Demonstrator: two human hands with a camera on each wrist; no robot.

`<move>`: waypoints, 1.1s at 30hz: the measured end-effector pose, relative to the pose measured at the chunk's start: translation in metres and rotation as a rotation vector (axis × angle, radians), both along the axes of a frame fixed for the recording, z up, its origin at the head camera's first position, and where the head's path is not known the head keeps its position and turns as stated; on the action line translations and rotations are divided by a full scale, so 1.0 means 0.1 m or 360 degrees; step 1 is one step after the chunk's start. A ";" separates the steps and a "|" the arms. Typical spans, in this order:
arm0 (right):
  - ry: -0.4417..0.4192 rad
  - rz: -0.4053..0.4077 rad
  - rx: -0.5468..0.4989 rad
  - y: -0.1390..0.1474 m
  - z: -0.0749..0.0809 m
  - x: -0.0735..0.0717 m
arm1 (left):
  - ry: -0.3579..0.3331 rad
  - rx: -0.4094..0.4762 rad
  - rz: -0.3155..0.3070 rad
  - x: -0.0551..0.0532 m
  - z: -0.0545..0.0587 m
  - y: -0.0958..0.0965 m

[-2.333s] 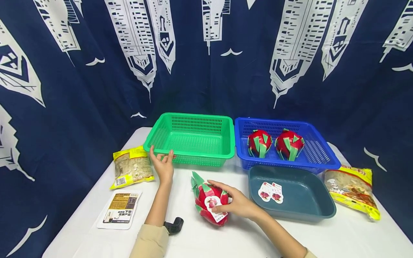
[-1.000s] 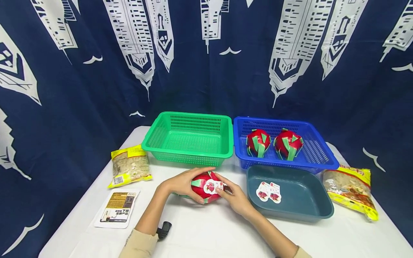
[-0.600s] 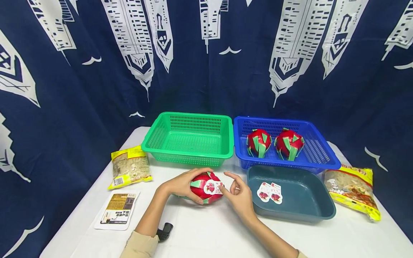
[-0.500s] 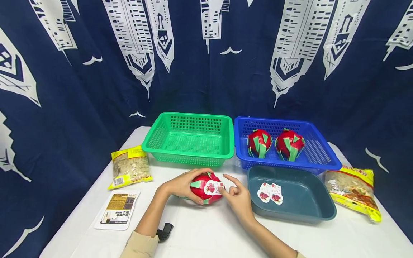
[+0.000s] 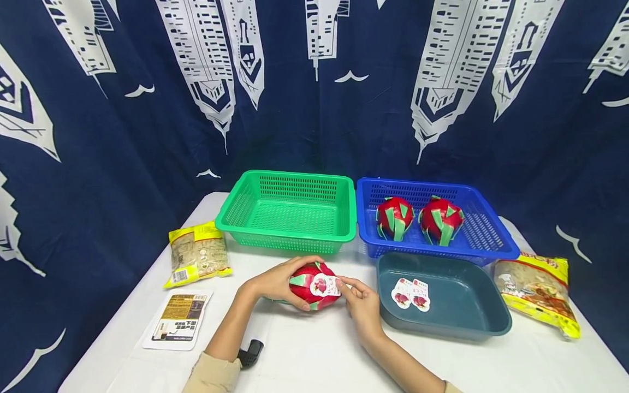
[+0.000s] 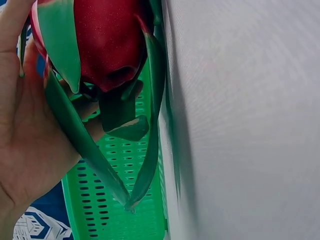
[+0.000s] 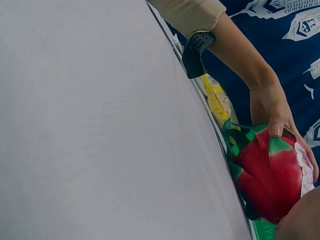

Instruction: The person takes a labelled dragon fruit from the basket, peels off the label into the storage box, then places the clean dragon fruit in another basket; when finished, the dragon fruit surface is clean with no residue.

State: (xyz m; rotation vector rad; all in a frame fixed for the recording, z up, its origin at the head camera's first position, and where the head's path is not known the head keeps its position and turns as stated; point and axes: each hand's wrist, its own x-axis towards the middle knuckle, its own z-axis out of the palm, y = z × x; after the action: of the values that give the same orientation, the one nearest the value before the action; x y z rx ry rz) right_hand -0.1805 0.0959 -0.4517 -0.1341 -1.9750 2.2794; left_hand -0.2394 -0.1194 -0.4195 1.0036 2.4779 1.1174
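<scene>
A red dragon fruit [image 5: 307, 281] with green scales lies on its side on the white table in the head view. My left hand [image 5: 277, 283] grips it from the left, thumb on the near side and fingers on the far side. A white label [image 5: 324, 285] with a fruit picture is on its upper right face. The thumb and forefinger of my right hand [image 5: 362, 305] pinch the right end of that label. In the left wrist view, green leaves trail from the fruit [image 6: 110, 45]. The right wrist view shows the fruit [image 7: 270, 170] with the label's edge at its right.
Behind stand a green basket [image 5: 290, 240] and a blue basket [image 5: 484, 234] holding two dragon fruits [image 5: 395, 218]. A dark teal tray [image 5: 467, 297] with two labels [image 5: 411, 293] is at right. Yellow food bags [image 5: 199, 254] and a white pouch [image 5: 179, 319] lie around.
The left hand went from the green basket to the dragon fruit, which was turned and pushed away. The right hand let go of the fruit; its forefinger has now closed toward the thumb at the label.
</scene>
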 end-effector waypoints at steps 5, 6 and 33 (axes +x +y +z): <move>-0.0004 0.0016 0.0009 0.00 0.06 0.01 | 0.0004 0.0012 0.0018 0.00 0.00 0.01; -0.0007 0.0022 0.0008 0.00 0.08 0.02 | -0.0002 0.0018 0.0021 0.00 0.00 0.01; 0.0207 -0.0111 0.0417 1.82 1.04 0.15 | -0.0098 0.0050 0.0020 0.03 0.02 0.03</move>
State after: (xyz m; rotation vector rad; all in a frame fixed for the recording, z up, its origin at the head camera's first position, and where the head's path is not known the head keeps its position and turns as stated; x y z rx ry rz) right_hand -0.1653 0.2783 -0.3478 -0.0282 -2.1398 1.9143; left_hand -0.2366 -0.1167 -0.4171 0.9489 2.4292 1.1762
